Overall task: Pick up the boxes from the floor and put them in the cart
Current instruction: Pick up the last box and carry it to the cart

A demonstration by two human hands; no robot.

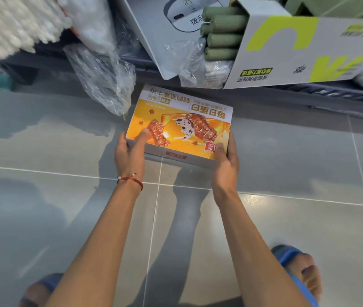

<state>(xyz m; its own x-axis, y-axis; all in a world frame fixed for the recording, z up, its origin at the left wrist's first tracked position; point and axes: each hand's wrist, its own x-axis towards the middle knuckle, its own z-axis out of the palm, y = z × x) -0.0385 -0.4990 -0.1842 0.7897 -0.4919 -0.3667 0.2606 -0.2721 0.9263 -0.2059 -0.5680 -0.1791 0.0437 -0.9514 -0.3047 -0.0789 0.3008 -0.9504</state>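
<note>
An orange and white snack box (pixel 182 122) with a printed picture of food sits in both my hands, above the grey tiled floor. My left hand (pixel 130 154) grips its near left corner, thumb on top. My right hand (pixel 226 160) grips its near right corner. Just beyond the box runs the dark edge of the cart (pixel 322 91), loaded with goods. A white and lime box (pixel 304 49) with green rolls (pixel 224 34) in its open end lies in the cart, beside a grey box (pixel 154 29).
Crumpled clear plastic wrap (pixel 103 78) hangs over the cart's edge to the left of the snack box. A white mop head (pixel 14 23) is at the top left. My feet in blue sandals (pixel 291 260) stand on the glossy tiles at the bottom.
</note>
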